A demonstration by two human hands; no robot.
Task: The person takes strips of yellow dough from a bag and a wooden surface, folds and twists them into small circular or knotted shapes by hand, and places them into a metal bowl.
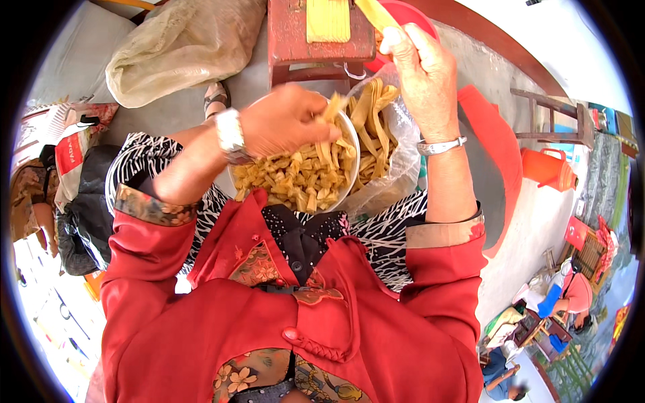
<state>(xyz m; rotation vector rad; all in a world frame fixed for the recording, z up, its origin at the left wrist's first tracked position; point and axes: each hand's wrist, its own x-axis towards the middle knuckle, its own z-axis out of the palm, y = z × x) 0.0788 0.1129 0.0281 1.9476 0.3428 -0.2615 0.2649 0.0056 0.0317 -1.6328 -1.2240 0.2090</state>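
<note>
On the left, a big cloudy sack [191, 50] sits on the floor. The white bowl [359, 158] is full of small yellow bits [285, 181]. The left hand [289, 124] is over it and hides some; its fingers curl in, holding a blurry yellow piece [334, 107]. A red stool [287, 57] stands ahead. Beside the bowl is a clear bag [405, 153] of long strips [366, 124]. The right hand [424, 75] is up, pinching a yellow strip [376, 16], in front of a red tub [420, 12]. Far right is an orange jug [547, 168].
</note>
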